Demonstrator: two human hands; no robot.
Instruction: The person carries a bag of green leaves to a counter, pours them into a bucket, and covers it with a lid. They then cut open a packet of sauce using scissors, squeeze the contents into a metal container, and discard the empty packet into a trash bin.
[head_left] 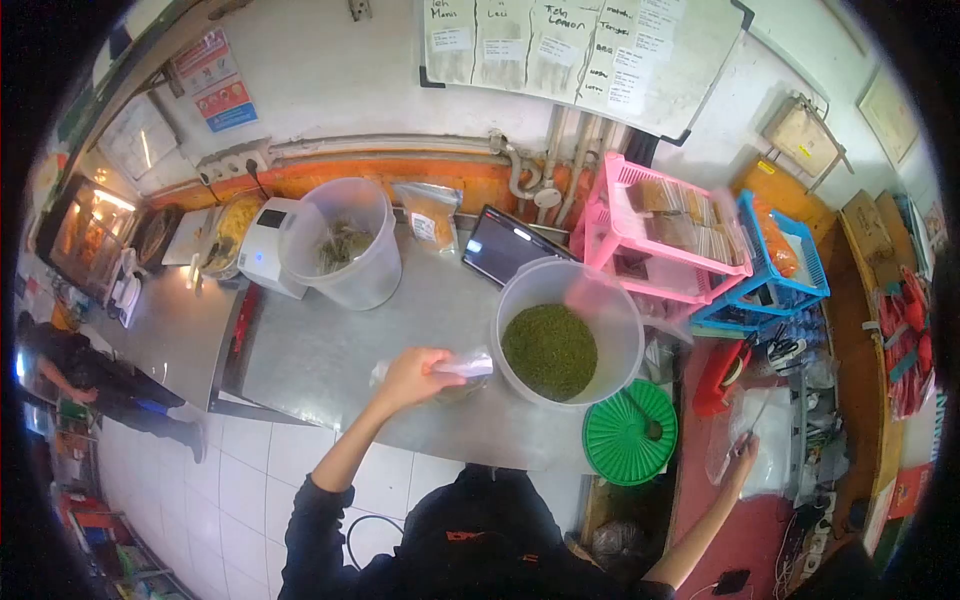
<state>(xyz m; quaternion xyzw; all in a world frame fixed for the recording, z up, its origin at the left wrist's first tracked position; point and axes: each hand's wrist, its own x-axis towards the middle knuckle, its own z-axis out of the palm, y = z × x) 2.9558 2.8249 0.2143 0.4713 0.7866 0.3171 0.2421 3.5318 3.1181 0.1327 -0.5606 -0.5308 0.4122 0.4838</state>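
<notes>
My left hand (415,378) pinches the top of a clear plastic bag (466,364) above the metal counter. The lower part of that bag is partly hidden behind my hand, and its contents are hard to make out. Just right of it stands a large translucent bucket (620,345) with dried green flakes (550,350) inside. My right hand (744,455) reaches far right, fingers closed at a pile of clear plastic bags (765,470) on the red surface. A thin object appears to rise from its fingers, too small to name.
A green lid (628,445) with a dark spoon on it lies by the bucket. Behind are a second bucket (365,285), a tablet (510,245), an orange-filled bag (430,215) and a white device (272,250). Pink (660,270) and blue racks stand right. A person (110,375) stands left.
</notes>
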